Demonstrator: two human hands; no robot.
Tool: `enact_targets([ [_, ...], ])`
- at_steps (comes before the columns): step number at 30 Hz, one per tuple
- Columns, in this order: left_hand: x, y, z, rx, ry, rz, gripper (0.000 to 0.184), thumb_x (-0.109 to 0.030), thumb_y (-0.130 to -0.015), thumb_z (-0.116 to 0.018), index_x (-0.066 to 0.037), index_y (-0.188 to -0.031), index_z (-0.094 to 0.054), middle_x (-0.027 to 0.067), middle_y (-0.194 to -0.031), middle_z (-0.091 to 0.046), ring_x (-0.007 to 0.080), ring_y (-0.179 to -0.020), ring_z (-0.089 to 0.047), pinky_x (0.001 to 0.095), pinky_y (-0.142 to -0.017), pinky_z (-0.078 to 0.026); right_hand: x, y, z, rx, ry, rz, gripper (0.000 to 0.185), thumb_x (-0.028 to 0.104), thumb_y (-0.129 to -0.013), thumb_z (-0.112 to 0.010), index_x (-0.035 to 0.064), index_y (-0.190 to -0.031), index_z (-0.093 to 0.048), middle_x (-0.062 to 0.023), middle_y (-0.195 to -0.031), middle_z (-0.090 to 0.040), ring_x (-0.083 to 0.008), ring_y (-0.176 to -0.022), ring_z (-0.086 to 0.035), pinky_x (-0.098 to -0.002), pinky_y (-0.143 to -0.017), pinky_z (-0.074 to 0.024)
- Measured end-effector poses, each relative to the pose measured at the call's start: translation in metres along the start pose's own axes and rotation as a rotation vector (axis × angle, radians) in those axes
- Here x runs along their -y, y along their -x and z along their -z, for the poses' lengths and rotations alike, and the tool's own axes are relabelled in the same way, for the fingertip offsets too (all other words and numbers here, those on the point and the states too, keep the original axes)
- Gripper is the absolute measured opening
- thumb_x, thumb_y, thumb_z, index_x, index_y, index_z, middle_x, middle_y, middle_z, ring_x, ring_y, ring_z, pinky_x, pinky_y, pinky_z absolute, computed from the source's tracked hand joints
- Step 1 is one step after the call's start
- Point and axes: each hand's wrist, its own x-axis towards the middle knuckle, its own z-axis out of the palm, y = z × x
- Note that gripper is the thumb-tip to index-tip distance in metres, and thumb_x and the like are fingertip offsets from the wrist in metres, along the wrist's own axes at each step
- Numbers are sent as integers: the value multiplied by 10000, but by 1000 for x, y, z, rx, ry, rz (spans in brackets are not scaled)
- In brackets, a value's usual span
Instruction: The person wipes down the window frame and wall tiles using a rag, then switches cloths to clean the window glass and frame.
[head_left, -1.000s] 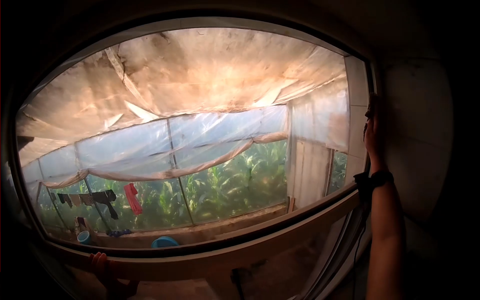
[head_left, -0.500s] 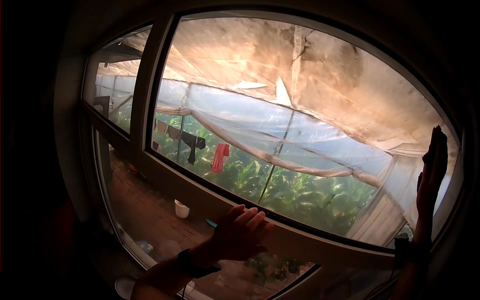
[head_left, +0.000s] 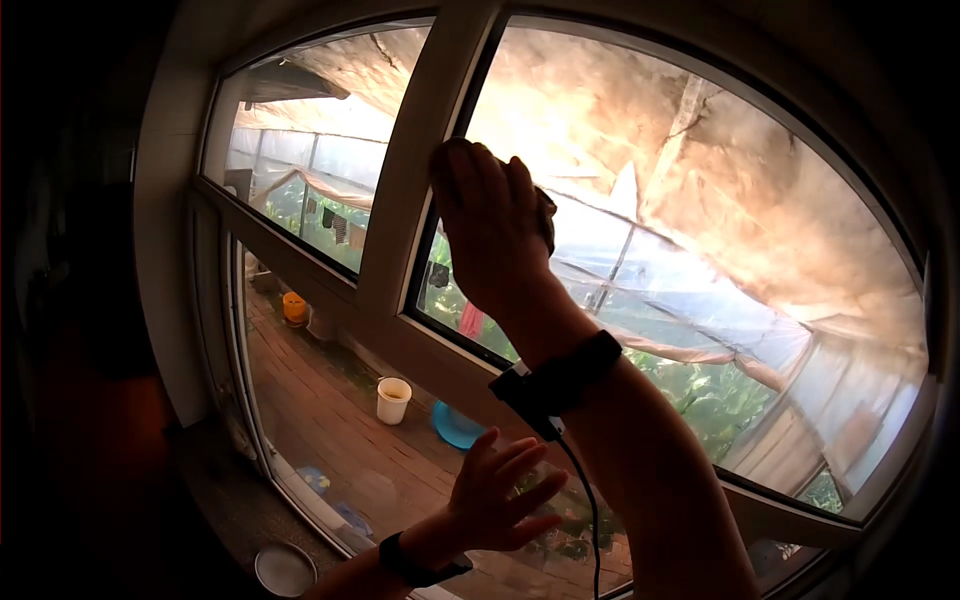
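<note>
Dark cloth (head_left: 547,220) sits under the person's right hand (head_left: 490,225), up against the large upper pane (head_left: 790,230) close to its left edge, beside the mullion (head_left: 400,230). The right hand is bent over the cloth with its fingers close together, pressing it; a dark fold shows past the finger side nearer the middle of the pane. Around the right wrist is a black band (head_left: 578,372) bearing a small box (head_left: 530,402), from which a cable (head_left: 595,510) hangs.

Lower down, the left hand (head_left: 500,495) is open, fingers spread, its grasp free, in front of the lower pane (head_left: 330,390); whether it touches the glass cannot be told. It wears another black band (head_left: 420,566).

Left of the mullion is the small upper pane (head_left: 290,160), through which garments (head_left: 340,228) hang in a row. A red garment (head_left: 471,319) shows near the lower left corner of the large pane, with leafy plants (head_left: 715,400) along its lower edge and a stained covering (head_left: 600,100) above. Through the lower pane are a brick floor (head_left: 320,370), a white bucket (head_left: 393,400), a blue basin (head_left: 457,428) just beside it and an orange bucket (head_left: 295,309) farther left. A round dish (head_left: 285,570) rests at the near end of the sill (head_left: 220,480).
</note>
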Motion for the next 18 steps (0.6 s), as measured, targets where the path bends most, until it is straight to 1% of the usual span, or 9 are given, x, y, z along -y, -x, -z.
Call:
enact_targets([
  [1,4,4,11,7,-71,31,576,-521,-832,-709,-177,-1273,-571,162,-1355,-490,330,-1246,-493,548,-1136,-234,19,2,-16,-45,12,-58,573,114,-771,-612,-25,-1321,-529,-171,-1381,-443,-323,-1305,-401,-468,-1089,-307],
  [2,10,8,19,-17,-119,38,609,-510,-838,-707,-116,-1272,-543,178,-1339,-474,346,-1239,-471,552,-1115,-253,28,1,-14,45,-87,-153,585,121,-773,-603,-44,-1327,-518,-181,-1385,-447,-320,-1311,-398,-478,-1100,-303],
  [4,21,14,29,-85,-182,127,650,-486,-856,-698,-63,-1306,-495,189,-1321,-460,345,-1229,-448,541,-1085,-290,28,11,-7,47,25,-80,588,116,-770,-602,-23,-1336,-520,-167,-1379,-459,-307,-1299,-412,-460,-1107,-311],
  [6,36,10,28,-154,-171,165,677,-468,-880,-679,-33,-1341,-443,196,-1307,-455,346,-1205,-438,516,-1049,-332,14,25,-5,88,-289,-76,562,103,-792,-595,1,-1339,-520,-141,-1355,-479,-277,-1283,-428,-429,-1098,-338],
  [8,46,1,22,-202,-215,175,671,-454,-883,-680,-29,-1350,-453,180,-1292,-471,342,-1193,-453,474,-1000,-392,-3,34,20,109,-115,-9,528,90,-807,-599,29,-1328,-537,-103,-1316,-506,-256,-1248,-458,-405,-1082,-366],
  [10,50,-12,19,-200,-221,198,665,-443,-886,-678,-26,-1354,-458,188,-1312,-472,347,-1211,-455,475,-1013,-384,-28,46,45,26,-52,-6,520,101,-803,-635,61,-1316,-561,-82,-1286,-535,-251,-1201,-499,-404,-1062,-388],
  [12,53,-24,14,-181,-267,170,659,-432,-883,-681,-25,-1355,-464,192,-1321,-474,349,-1215,-456,482,-1028,-370,-63,58,99,-81,-60,-84,544,98,-779,-693,150,-1312,-602,-67,-1277,-564,-251,-1127,-548,-424,-982,-438],
  [16,52,-44,2,-119,-303,118,635,-407,-879,-679,-21,-1345,-487,197,-1338,-484,352,-1219,-460,508,-1070,-320,-151,115,203,-49,237,-122,725,-134,-714,-517,118,-1394,-543,-122,-1313,-573,-296,-1028,-597,-407,-885,-458],
  [18,49,-48,-10,-135,-284,101,560,-379,-900,-642,-24,-1313,-511,182,-1298,-501,346,-1208,-462,521,-1087,-293,-200,171,264,-51,183,-231,662,-120,-848,-417,114,-1466,-462,-141,-1422,-527,-262,-1070,-617,-355,-838,-507],
])
